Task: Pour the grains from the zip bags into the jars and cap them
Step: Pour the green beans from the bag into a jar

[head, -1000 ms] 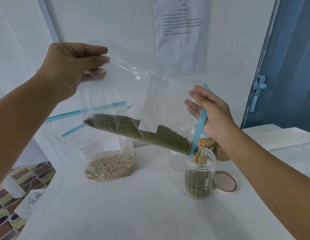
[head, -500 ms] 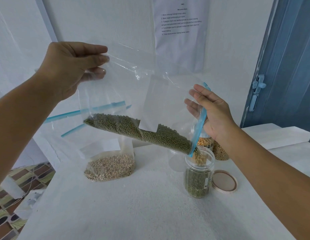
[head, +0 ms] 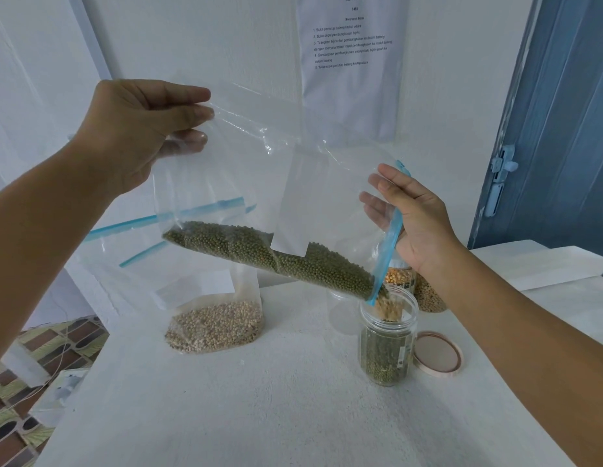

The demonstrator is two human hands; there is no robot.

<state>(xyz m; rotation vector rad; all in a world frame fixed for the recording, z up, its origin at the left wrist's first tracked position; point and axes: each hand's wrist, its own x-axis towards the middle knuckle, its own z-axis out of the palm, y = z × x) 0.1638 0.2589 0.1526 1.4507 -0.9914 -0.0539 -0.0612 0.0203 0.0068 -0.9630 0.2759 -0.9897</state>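
Note:
A clear zip bag point(head: 259, 163) of green beans point(head: 280, 259) hangs tilted above the table, its blue zip mouth point(head: 386, 261) down at the right. My left hand point(head: 141, 129) pinches the bag's raised bottom corner at upper left. My right hand point(head: 411, 217) holds the blue zip edge, fingers mostly straight with the plastic between them. Beans run from the mouth into an open clear jar point(head: 387, 338), which is partly filled with green beans. Its tan lid point(head: 436, 353) lies flat on the table just right of the jar.
A bag of pale grains point(head: 214, 323) stands at the left on the white table point(head: 259, 406). An empty zip bag point(head: 131, 251) leans behind it. A jar of yellow corn point(head: 399, 274) and a bag of tan grains point(head: 428, 298) sit behind the open jar. Blue door at right.
Both hands and the bag have stayed almost in place. Beans keep sliding toward the zip mouth and the level in the jar has risen slightly.

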